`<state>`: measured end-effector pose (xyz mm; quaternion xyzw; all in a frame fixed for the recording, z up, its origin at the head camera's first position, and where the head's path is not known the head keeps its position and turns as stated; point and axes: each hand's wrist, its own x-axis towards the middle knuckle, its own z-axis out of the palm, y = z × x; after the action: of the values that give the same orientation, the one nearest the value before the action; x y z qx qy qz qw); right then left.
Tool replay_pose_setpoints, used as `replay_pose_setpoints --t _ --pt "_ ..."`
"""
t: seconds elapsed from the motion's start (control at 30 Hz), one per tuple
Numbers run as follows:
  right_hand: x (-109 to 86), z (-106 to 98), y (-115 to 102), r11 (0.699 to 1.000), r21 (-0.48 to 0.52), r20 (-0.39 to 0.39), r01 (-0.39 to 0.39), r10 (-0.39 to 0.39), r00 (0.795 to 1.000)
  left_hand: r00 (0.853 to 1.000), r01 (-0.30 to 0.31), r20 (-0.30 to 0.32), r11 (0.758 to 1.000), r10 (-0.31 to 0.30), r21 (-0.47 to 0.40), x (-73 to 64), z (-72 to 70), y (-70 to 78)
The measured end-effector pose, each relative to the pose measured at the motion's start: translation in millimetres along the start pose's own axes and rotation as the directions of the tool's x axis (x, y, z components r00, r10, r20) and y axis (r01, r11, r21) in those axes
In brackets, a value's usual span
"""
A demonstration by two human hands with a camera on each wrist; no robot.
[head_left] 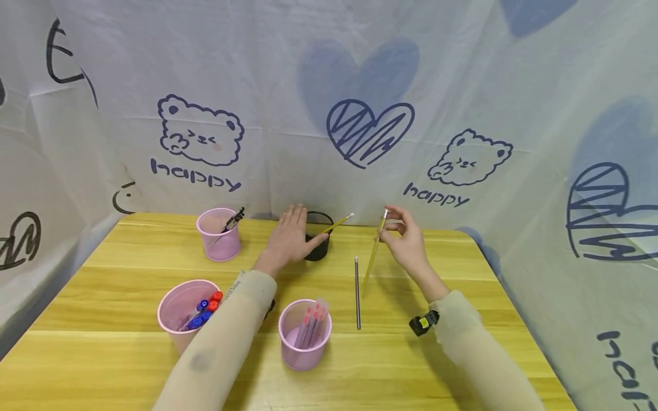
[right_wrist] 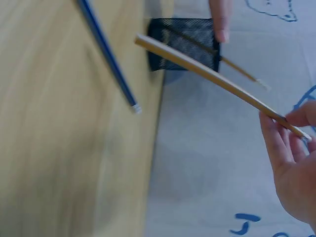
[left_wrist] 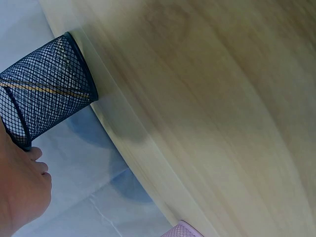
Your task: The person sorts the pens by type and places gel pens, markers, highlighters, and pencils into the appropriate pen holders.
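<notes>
My right hand (head_left: 408,242) pinches a yellow pencil (head_left: 372,257) near its eraser end, and the other end slants down toward the table. In the right wrist view the pencil's lower end overlaps the black mesh cup (right_wrist: 190,29). At the back of the table, my left hand (head_left: 289,238) rests at the cup's rim, its fingers straight and its thumb stretched across the near side. Another yellow pencil (head_left: 339,222) leans in that cup, eraser end sticking out to the right. A dark pencil (head_left: 357,297) lies on the table, left of the held one.
Three pink mesh cups stand about: one with black pens (head_left: 218,235) at the back left, one with red and blue markers (head_left: 177,311) partly behind my left sleeve, and one with pink-capped pens (head_left: 303,359) at the front. A printed cloth (head_left: 288,160) hangs behind the wooden table.
</notes>
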<state>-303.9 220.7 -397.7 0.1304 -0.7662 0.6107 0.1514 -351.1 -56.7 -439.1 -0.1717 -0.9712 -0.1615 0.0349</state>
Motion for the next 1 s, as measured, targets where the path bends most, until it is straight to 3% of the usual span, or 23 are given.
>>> replay_pose_setpoints --t 0.2,0.53,0.7,1.0 --pt "4.2 6.4 -16.6 0.985 0.057 -0.101 0.16 -0.154 0.983 1.0 0.003 0.004 1.0 -0.003 0.002 0.8 1.0 -1.8" --pt "23.7 19.5 -40.6 0.933 0.19 -0.227 0.304 -0.26 0.939 1.0 0.008 0.011 1.0 -0.008 0.01 -0.3 0.3 -0.9" --pt "34.8 26.4 -44.2 0.907 0.261 -0.27 0.331 -0.261 0.927 1.0 0.007 0.008 1.0 -0.007 0.017 -0.4 -0.3 -0.3" --pt "46.3 43.2 -23.3 0.907 0.357 -0.291 0.222 -0.118 0.949 1.0 -0.003 -0.006 1.0 0.003 0.02 -1.5 -0.5 -0.8"
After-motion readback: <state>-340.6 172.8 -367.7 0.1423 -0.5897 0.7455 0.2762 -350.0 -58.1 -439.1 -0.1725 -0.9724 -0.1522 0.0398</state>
